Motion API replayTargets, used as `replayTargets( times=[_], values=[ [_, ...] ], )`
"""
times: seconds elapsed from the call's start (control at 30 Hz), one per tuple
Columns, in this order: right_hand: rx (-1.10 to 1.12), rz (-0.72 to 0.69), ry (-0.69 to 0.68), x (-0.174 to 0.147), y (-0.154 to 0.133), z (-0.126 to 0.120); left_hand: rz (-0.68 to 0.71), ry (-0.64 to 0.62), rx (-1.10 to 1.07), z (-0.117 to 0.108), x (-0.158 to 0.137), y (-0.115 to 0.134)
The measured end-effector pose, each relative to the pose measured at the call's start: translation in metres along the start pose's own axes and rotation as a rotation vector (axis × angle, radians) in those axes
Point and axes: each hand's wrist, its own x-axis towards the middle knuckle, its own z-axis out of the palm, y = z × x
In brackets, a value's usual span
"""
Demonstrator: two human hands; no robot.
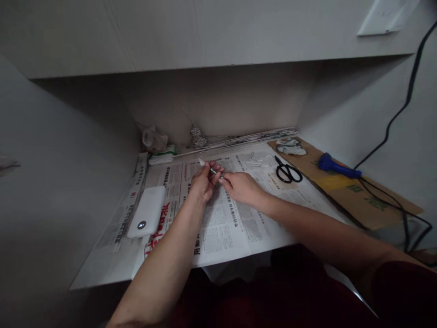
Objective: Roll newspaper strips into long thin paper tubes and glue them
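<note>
As hands [204, 182] [241, 187] hold a strip [201, 161], newspaper [218, 239] apparently reads "用".

I'd call this a craft corner: a recessed worktop [105, 266], newspaper [218, 234] spread to its front edge, scissors [287, 170] and a corded tool [337, 167] toward its right edge.

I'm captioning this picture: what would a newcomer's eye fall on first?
Probably the left hand and right hand, close together over the newspaper, a thin pale piece in their grip. Next might come the blue tool on the cardboard at right, then the white device with a round display at left.
</note>
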Motion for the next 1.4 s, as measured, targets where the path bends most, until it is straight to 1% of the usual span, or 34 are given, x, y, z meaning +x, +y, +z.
replayTargets(
  times=[0.17, 0.23, 0.27, 0.3, 0.33, 0.43, 0.47, 0.5, 0.53, 0.57, 0.6, 0.67, 0.7, 0.73, 0.77, 0.8, 0.9, 0.93, 0.97, 1.0, 1.03, 1.13, 1.17, 1.2, 1.23, 1.27, 1.37, 1.4],
  values=[
    [0.019, -0.002, -0.001, 0.002, 0.001, 0.0, -0.017, -0.009, 0.011, -0.001, 0.0, 0.0],
    [0.077, -0.001, 0.021, 0.004, 0.001, -0.001, -0.024, -0.021, 0.004, -0.001, 0.0, 0.001],
    [0.143, 0.009, 0.016, 0.006, 0.001, -0.001, -0.027, -0.025, -0.001, -0.001, 0.0, 0.001],
    [0.249, 0.039, -0.019, 0.007, 0.001, -0.001, -0.032, -0.031, -0.006, -0.001, 0.0, 0.001],
    [0.402, 0.088, -0.084, 0.009, 0.001, 0.0, -0.037, -0.04, -0.014, -0.002, 0.0, 0.002],
    [1.008, 0.279, -0.37, 0.012, 0.003, 0.002, -0.05, -0.07, -0.034, -0.003, 0.001, 0.002],
    [1.177, 0.32, -0.443, 0.013, 0.003, 0.004, -0.048, -0.081, -0.032, -0.004, 0.002, 0.002],
    [1.29, 0.338, -0.48, 0.013, 0.004, 0.005, -0.043, -0.092, -0.022, -0.004, 0.002, 0.002],
    [1.333, 0.34, -0.484, 0.013, 0.004, 0.006, -0.038, -0.101, -0.007, -0.005, 0.003, 0.001],
    [1.308, 0.337, -0.458, 0.013, 0.004, 0.008, -0.035, -0.108, 0.011, -0.005, 0.003, 0.001],
    [1.233, 0.328, -0.401, 0.014, 0.003, 0.009, -0.032, -0.112, 0.031, -0.005, 0.003, 0.0],
    [1.034, 0.274, -0.24, 0.014, 0.002, 0.011, -0.025, -0.095, 0.072, -0.005, 0.003, -0.001],
    [0.966, 0.246, -0.181, 0.015, 0.001, 0.012, -0.02, -0.078, 0.094, -0.005, 0.002, -0.001],
    [0.943, 0.236, -0.158, 0.015, 0.001, 0.012, -0.012, -0.067, 0.113, -0.004, 0.002, -0.001],
    [0.978, 0.247, -0.174, 0.015, 0.001, 0.012, -0.008, -0.068, 0.129, -0.004, 0.001, -0.002],
    [1.066, 0.276, -0.232, 0.015, 0.001, 0.011, -0.006, -0.079, 0.137, -0.004, 0.001, -0.002],
    [1.445, 0.376, -0.516, 0.014, 0.004, 0.008, -0.025, -0.122, 0.115, -0.004, 0.001, -0.002],
    [1.527, 0.382, -0.575, 0.013, 0.005, 0.008, -0.031, -0.129, 0.104, -0.004, 0.001, -0.002],
    [1.552, 0.382, -0.596, 0.013, 0.006, 0.008, -0.033, -0.134, 0.1, -0.005, 0.001, -0.001],
    [1.515, 0.386, -0.573, 0.014, 0.006, 0.009, -0.032, -0.138, 0.105, -0.005, 0.001, -0.001],
    [1.432, 0.393, -0.511, 0.015, 0.006, 0.011, -0.029, -0.141, 0.117, -0.005, 0.001, -0.001],
    [1.124, 0.348, -0.271, 0.018, 0.004, 0.016, -0.026, -0.129, 0.148, -0.006, 0.002, -0.001],
    [1.071, 0.329, -0.223, 0.018, 0.003, 0.017, -0.031, -0.122, 0.15, -0.006, 0.002, -0.001],
    [1.065, 0.323, -0.206, 0.019, 0.003, 0.017, -0.037, -0.121, 0.15, -0.006, 0.002, -0.002],
    [1.109, 0.333, -0.23, 0.019, 0.003, 0.017, -0.044, -0.129, 0.147, -0.006, 0.001, -0.002],
    [1.2, 0.356, -0.296, 0.018, 0.004, 0.016, -0.051, -0.138, 0.143, -0.005, 0.001, -0.001],
    [1.563, 0.405, -0.577, 0.016, 0.009, 0.012, -0.077, -0.155, 0.127, -0.004, -0.001, 0.0],
    [1.633, 0.402, -0.638, 0.015, 0.011, 0.011, -0.085, -0.154, 0.123, -0.003, -0.002, 0.0]
  ],
)
